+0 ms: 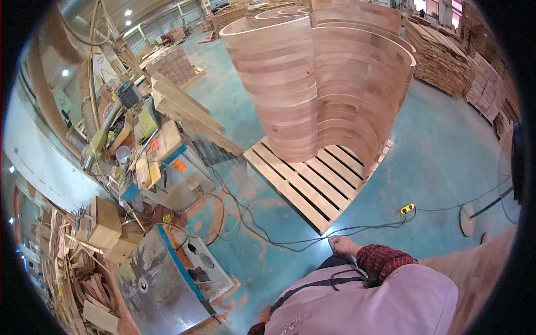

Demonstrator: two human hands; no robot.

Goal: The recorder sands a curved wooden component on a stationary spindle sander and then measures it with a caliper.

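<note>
Woodworking shop — curved wooden panels (279,84), stacked planks (438,61), offcuts (96,287).

Curved wood panels (279,89) toward far edge of slatted pallet (315,178): pinkish-brown, banded light and dark; pallet pale tan. Floor (446,145) teal-blue. Garment (357,304) pale mauve, right sleeve (385,261) red-black check. Power strip (407,209) yellow.

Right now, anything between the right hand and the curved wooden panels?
Only at floor level: dark cables and the bare near end of the pallet lie between the right hand and the curved wooden panels. Nothing visible stands higher.
</note>
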